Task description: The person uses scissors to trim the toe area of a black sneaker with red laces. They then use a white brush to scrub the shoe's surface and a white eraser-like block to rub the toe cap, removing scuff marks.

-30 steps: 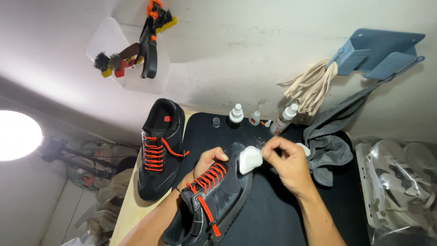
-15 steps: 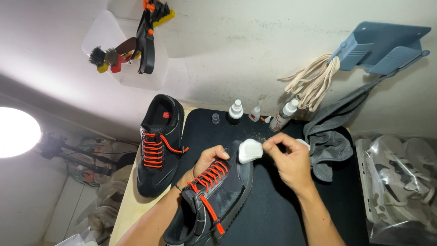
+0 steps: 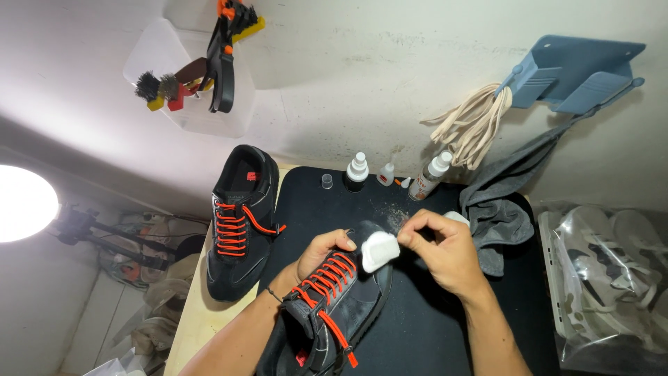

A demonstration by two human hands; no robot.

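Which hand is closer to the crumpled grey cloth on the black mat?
The right hand. It pinches a small white pad just beside the crumpled grey cloth. The left hand grips the black shoe with orange laces, farther from the cloth.

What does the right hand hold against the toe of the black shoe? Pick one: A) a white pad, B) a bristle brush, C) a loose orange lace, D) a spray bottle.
A: the right hand pinches a white pad at the toe of the black shoe, which the left hand steadies.
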